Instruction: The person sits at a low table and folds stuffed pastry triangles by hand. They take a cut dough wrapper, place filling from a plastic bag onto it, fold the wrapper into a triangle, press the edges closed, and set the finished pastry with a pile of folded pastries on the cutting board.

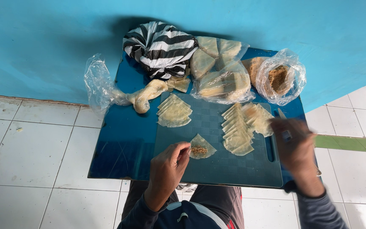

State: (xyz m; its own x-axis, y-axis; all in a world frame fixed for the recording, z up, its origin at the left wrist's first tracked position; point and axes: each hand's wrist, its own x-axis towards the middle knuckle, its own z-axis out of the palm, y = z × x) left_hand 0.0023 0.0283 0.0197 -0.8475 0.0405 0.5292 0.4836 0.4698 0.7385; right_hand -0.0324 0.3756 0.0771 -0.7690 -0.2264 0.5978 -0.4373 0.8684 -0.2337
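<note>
My left hand (169, 166) pinches the left edge of a thin triangular wrapper (202, 147) with a small heap of brown filling, lying on a dark green cutting board (217, 169). My right hand (295, 148) is blurred near the board's right edge and holds a small metal spoon (283, 123). To the right of the filled wrapper lies a row of overlapping wrappers (239, 129). A smaller stack of wrappers (174, 111) sits at the board's upper left.
The board rests on a blue low table (123, 140) against a blue wall. At the back are a striped black-and-white bag (159, 47), a clear bag of folded pieces (221, 72), a bag of brown filling (279, 78) and a twisted clear bag (119, 91). White floor tiles surround it.
</note>
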